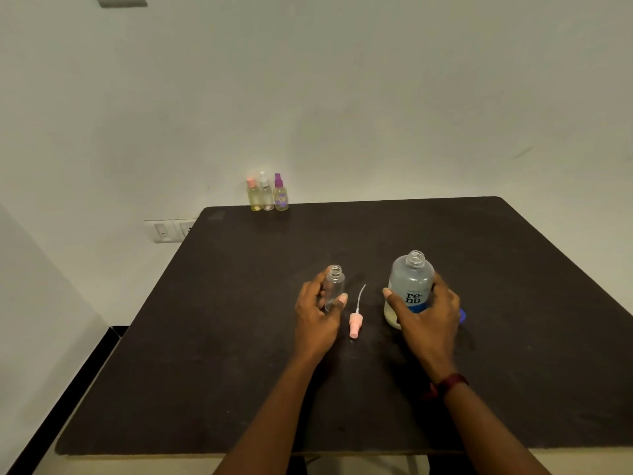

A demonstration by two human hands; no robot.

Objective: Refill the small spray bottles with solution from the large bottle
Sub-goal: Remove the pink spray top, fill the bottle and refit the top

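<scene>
Bottles (335,282) in hands (317,317) — sprayer (355,323) between.

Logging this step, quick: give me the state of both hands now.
Left hand: holding the small uncapped bottle.
Right hand: gripping the large bottle.

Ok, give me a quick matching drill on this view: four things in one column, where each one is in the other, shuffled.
1. small clear uncapped bottle
2. pink spray pump
3. large translucent labelled bottle
4. three small capped spray bottles

A. gripped by the right hand
B. standing at the far edge of the dark table
C. held by the left hand
D. lying flat between the hands

Pairs: 1-C, 2-D, 3-A, 4-B
</scene>
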